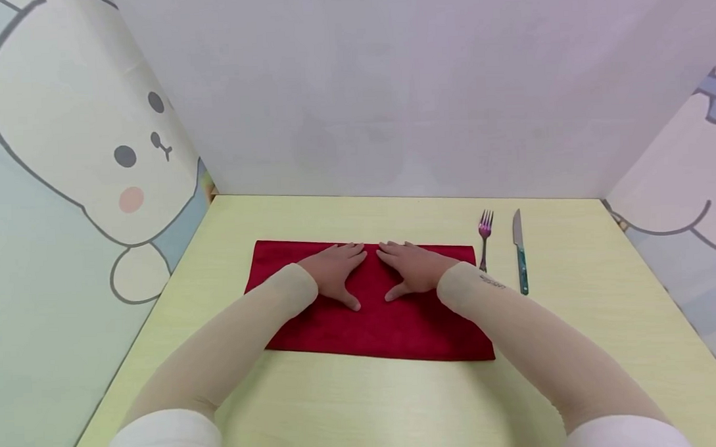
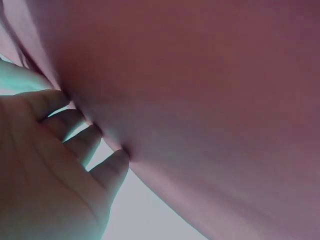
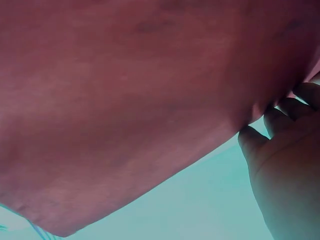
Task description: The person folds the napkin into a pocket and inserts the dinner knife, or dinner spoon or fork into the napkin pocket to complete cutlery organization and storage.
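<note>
Across the middle of the pale yellow desk [image 1: 364, 414] lies a red cloth [image 1: 373, 328], spread flat, its longer sides running from left to right before you. Your left hand [image 1: 338, 269] rests palm down on the cloth, left of its centre, the fingers stretched out toward the far edge and the thumb set well away from them. Your right hand [image 1: 417, 267] mirrors it just right of the centre, likewise spread, with its thumb pointing inward. Neither hand grips anything; a narrow strip of bare cloth shows between the two. In the left wrist view, your fingertips meet the cloth at its edge; the right wrist view shows the same contact on the other side, with one corner of the cloth at the bottom left.

Beyond the cloth's right side you see a fork [image 1: 485, 231], tines pointing away from you, its lower end meeting the outline of your right sleeve [image 1: 515, 330]. To the right of the fork, and apart from it, lies a knife [image 1: 519, 251], with the silver blade away from you and the green handle toward you. Your left sleeve [image 1: 232, 346] is the same beige as the right, which bears small dark lettering. At the back of the desk stands a plain pale wall [image 1: 401, 97]; on your left, a panel [image 1: 67, 214] carries a cartoon animal.
</note>
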The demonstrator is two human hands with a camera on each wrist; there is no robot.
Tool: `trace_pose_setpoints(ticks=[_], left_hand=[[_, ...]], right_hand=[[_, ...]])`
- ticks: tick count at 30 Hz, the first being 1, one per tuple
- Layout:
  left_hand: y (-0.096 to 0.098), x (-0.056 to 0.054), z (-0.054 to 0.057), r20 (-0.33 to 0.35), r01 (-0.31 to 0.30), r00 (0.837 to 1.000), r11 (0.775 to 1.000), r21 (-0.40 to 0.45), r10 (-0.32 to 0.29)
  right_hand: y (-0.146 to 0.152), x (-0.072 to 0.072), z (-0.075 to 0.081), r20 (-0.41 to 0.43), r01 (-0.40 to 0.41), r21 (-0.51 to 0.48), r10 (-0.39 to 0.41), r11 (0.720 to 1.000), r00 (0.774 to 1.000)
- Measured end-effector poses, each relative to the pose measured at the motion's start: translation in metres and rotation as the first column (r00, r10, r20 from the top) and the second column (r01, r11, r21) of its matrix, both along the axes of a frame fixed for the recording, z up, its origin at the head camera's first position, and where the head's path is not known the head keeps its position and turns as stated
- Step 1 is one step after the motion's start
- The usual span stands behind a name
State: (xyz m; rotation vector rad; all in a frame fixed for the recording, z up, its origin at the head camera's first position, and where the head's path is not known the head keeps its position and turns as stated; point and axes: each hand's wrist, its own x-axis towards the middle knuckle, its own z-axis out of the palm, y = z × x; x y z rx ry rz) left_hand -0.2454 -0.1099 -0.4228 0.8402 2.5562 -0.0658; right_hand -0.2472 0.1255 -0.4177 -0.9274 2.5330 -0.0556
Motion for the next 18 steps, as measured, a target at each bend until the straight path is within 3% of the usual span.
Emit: trace_pose_setpoints(ticks=[5,18], left_hand=[[-0.019,0.0,-0.001,0.019,-0.043,0.999,0.999,0.016,0.043],[-0.08,0.001,0.002,0.011,-0.075,0.997,0.997,0.028,0.074]], right_hand=[[0.013,0.001,-0.001,-0.008,0.003,-0.004,-0.003,1.0,1.0],[0.057,0.012,-0.005,-0.045,0.03,-0.022,-0.031,0.999,0.999]])
